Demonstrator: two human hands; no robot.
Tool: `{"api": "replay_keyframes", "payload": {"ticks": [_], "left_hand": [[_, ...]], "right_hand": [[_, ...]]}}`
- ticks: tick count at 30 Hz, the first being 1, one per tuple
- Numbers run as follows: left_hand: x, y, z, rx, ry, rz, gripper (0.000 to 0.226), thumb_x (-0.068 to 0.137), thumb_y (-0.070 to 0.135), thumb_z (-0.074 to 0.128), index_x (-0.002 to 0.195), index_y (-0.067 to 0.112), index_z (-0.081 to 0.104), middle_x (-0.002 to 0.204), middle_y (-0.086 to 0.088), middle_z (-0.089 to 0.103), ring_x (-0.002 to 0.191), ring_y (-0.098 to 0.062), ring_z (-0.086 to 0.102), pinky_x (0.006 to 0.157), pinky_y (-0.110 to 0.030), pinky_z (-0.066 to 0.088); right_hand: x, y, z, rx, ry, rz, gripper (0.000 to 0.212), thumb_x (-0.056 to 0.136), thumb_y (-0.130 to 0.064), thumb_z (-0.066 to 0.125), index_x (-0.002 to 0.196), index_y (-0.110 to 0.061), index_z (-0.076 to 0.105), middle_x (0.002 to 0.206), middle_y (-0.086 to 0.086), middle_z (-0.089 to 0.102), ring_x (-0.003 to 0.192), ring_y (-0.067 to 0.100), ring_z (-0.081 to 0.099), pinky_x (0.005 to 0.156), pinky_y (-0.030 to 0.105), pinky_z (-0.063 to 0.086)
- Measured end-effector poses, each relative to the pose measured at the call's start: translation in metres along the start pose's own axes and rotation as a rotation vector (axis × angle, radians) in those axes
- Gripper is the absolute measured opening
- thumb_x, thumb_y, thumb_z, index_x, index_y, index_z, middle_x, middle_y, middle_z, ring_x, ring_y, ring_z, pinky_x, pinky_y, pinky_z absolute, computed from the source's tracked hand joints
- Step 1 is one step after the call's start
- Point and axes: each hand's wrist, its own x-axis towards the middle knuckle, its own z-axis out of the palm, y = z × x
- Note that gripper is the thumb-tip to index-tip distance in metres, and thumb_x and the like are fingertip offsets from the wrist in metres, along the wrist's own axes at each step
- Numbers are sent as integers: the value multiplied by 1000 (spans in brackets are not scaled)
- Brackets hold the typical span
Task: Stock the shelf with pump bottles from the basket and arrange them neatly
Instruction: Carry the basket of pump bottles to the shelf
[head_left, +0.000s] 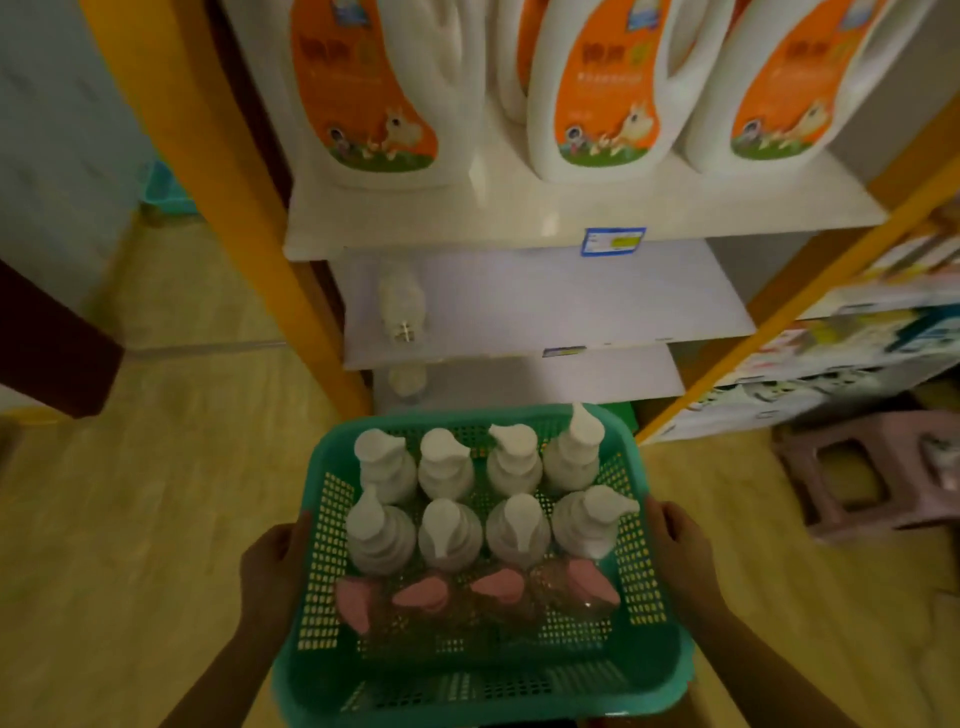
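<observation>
I carry a teal perforated basket (660, 639) in front of me. My left hand (272, 566) grips its left rim and my right hand (678, 545) grips its right rim. Inside stand several white pump bottles (449, 535) in two rows, and a row of clear bottles with pink pump heads (498, 584) nearest me. Ahead is the white shelf unit (571, 296); its middle shelf holds one pump bottle (401, 306) at the left. Another white bottle (408, 382) stands on the shelf below.
Large white detergent jugs with orange labels (608, 93) fill the top shelf. Yellow uprights (218, 171) frame the unit. A neighbouring shelf with boxed goods (841, 358) lies to the right, with a pink plastic stool (872, 467) on the floor beside it.
</observation>
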Motion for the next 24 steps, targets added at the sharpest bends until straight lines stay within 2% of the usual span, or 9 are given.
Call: {"api": "replay_keyframes", "payload": {"ticks": [4,7,10,14,17,21,24], "left_hand": [[-3,16,41,7,-57,13,42,91,35,47,70,3,64,64,-14,62,61,-25,57,61,-39,46],[-4,25,65,4,-85,43,43,91,32,48,69,-1,63,65,-18,63,62,-26,57,62,-41,47],[-6,32,84,4,-103,59,43,91,30,49,61,1,58,60,-18,60,58,-24,53,56,-37,43],[-11,32,114,-20,-107,53,46,91,29,49,49,10,47,50,-10,50,50,-18,43,48,-31,34],[-12,26,136,-34,-91,19,49,92,30,48,49,7,41,49,-11,45,50,-18,38,48,-30,31],[-13,16,173,-15,-58,2,48,92,31,46,51,7,40,49,-12,42,50,-16,36,47,-31,28],[-13,6,199,13,-35,-15,53,93,31,46,53,-4,47,51,-24,49,51,-17,41,48,-32,29]], "right_hand": [[16,27,-29,19,45,57,30,94,-29,46,76,-9,60,64,4,58,59,14,50,50,27,35],[27,46,-41,9,63,93,28,94,-29,45,76,-13,59,63,0,55,60,13,48,50,27,35],[37,66,-48,6,95,122,25,94,-28,44,79,-13,58,66,-2,56,67,15,50,54,28,37],[54,86,-55,-34,84,110,26,94,-29,45,83,-11,60,75,8,59,72,20,53,67,31,39],[70,102,-59,-40,69,118,34,94,-33,43,84,-6,61,77,12,61,72,23,54,65,33,40],[95,128,-62,-62,42,151,30,96,-30,37,90,-10,59,82,10,57,78,25,54,70,32,39],[114,147,-66,-101,-16,171,27,97,-27,35,87,-11,55,80,11,57,75,26,54,60,30,36]]}}
